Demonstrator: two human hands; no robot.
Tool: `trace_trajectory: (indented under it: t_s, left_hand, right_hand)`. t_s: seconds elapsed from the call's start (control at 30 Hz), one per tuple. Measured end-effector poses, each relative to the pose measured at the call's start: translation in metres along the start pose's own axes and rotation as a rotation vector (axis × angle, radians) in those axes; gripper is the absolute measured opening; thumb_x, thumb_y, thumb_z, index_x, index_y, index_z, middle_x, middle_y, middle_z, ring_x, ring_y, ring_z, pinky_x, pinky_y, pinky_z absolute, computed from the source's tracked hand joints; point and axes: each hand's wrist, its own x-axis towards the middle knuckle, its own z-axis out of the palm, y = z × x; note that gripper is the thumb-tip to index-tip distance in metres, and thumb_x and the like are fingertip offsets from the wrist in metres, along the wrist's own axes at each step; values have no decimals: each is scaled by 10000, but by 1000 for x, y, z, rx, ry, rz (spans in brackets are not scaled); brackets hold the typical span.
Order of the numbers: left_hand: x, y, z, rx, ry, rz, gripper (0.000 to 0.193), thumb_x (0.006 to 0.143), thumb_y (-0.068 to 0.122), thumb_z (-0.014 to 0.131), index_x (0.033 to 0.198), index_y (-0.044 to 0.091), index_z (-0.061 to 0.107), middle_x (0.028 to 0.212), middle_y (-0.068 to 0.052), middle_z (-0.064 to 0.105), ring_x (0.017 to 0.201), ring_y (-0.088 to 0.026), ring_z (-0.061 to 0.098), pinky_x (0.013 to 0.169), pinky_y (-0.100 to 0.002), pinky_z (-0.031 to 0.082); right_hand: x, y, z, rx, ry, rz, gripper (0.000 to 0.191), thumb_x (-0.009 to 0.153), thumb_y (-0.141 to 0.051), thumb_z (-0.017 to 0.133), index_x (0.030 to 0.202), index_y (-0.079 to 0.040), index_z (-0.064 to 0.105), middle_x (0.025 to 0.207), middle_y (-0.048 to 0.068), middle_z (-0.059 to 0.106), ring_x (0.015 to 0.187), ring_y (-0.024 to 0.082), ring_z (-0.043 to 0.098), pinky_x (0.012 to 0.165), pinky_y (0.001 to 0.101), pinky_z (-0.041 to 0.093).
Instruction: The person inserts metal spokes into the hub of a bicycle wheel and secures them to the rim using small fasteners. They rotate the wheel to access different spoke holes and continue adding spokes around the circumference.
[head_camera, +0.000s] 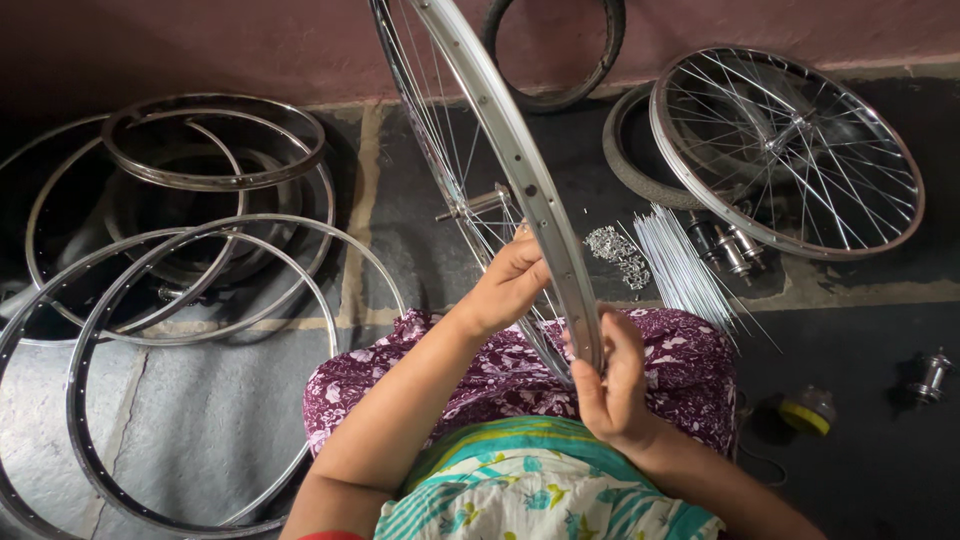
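Right hand (612, 385) nearest the camera: fingers curled shut around the lower edge of the bicycle wheel rim (520, 170), thumb pressed along its inner face. Left hand (507, 285) a little farther up, fingers bent and closed on the same rim from the other side, fingertips among the spokes (440, 130). Rim stands upright on edge between the two hands, its bottom over the lap in purple floral cloth (480, 375), its upper arc running out of the top of the view; hub axle (470, 207) shows just above the left hand. On the floor (860, 450) beyond the lap: a small heap of spoke nipples (618, 255) and a bundle of loose spokes (680, 265) side by side. To the left, a stack of bare rims (190, 290), overlapping. To the right, a finished spoked wheel (790, 150) lying over a tyre (630, 160), hubs (732, 248) near its edge. Farthest back, another tyre (580, 60) leans on the wall.
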Motion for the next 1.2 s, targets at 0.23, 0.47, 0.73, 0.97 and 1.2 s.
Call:
trace_trajectory:
  t_s: [0.23, 0.47, 0.73, 0.97, 1.2]
  left_hand:
    - [5, 0, 6, -443, 104, -146, 249, 1038, 219, 689, 1206, 36, 689, 1174, -17, 609, 1127, -159, 581, 1029, -341, 478]
    - [6, -14, 1, -428, 108, -65, 228, 953, 143, 781, 1144, 27, 735, 1243, -12, 604, 1190, -164, 570, 1083, -345, 460]
    - [7, -11, 1, 98, 51, 36, 274, 1086, 261, 621, 1165, 25, 736, 1222, -19, 654, 1284, -194, 492, 1224, -372, 322]
    - [8, 2, 4, -265, 17, -90, 217, 1058, 274, 646, 1127, 76, 705, 1233, 5, 612, 1229, -172, 512, 1130, -356, 406]
    - [4, -11, 4, -175, 116, 46, 195, 1013, 208, 738, 1127, 49, 724, 1189, -19, 647, 1224, -186, 507, 1176, -391, 363]
  right_hand:
    - [84, -36, -24, -635, 26, -295, 330, 922, 21, 716, 1242, -32, 659, 1387, 172, 494, 1171, 290, 578, 966, 374, 538]
    - [128, -68, -19, -914, -65, -439, 169, 908, 55, 783, 1059, 18, 716, 1253, 122, 634, 1190, 319, 602, 1003, 371, 560]
    - [100, -51, -22, -748, -13, -330, 244, 947, -8, 747, 1172, 43, 671, 1276, 165, 610, 1184, 306, 608, 994, 397, 542]
    - [17, -13, -5, -131, 91, -107, 727, 902, -14, 629, 1536, -77, 279, 1525, 192, 364, 1201, 242, 534, 997, 367, 517]
    - [-10, 9, 1, -33, 24, -41, 738, 950, 156, 567, 1545, -92, 209, 1558, 228, 289, 1164, 260, 638, 989, 360, 596]
